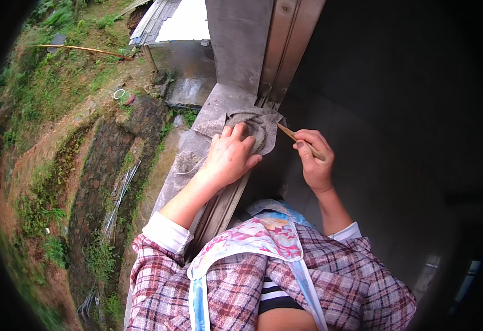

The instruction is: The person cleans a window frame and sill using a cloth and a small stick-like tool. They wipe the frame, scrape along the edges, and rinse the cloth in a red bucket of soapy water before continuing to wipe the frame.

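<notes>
A crumpled grey cloth lies over the window sill and the metal window track, at the foot of the upright frame. My left hand presses on it from above, its bent fingers dug into the folds and the thumb out to the right. A looser end of the cloth hangs beside my left wrist. In my right hand is a thin wooden stick, pinched between thumb and fingers. Its narrow tip points up and left and meets the cloth's right edge.
The grey sill and metal track run along my left side up to the window frame. Outside, well below, are a grassy slope, a stone wall and a roofed shed. The room on the right is dark.
</notes>
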Tool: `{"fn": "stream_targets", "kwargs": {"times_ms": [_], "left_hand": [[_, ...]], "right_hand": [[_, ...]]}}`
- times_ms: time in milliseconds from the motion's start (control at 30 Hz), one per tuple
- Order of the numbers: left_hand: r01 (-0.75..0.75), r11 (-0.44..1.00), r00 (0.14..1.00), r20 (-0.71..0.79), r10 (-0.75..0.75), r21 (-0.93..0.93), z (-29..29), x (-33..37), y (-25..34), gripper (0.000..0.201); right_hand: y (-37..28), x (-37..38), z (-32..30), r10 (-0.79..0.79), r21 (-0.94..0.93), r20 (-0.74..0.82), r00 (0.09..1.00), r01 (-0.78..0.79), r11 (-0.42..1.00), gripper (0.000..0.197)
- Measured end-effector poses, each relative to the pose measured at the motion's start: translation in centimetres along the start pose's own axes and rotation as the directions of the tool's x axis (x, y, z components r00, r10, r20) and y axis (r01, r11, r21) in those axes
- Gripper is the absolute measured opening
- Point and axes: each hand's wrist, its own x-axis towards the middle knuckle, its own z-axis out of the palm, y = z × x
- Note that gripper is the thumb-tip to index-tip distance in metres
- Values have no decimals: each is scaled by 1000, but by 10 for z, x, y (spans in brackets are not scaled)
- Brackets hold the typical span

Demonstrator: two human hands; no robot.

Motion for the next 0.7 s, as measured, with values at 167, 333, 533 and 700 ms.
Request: {"fn": "stream_targets", "kwargs": {"times_ms": [167,333,533,700], "left_hand": [[-15,997,998,-57,11,-77,8,-6,-7,47],[-17,994,997,-75,9,-111,8,-7,-3,48],[-16,990,996,-84,4,-140,7,-8,0,47],[-62,995,990,-129,51,-84,22,-8,-2,43]], "right_hand": [[-4,16,26,-106,-46,107,989,111,993,10],[28,35,32,-234,-401,145,961,274,874,10],[44,62,38,-336,-490,204,919,393,778,11],[40,81,49,-290,-529,320,902,424,735,5]]}}
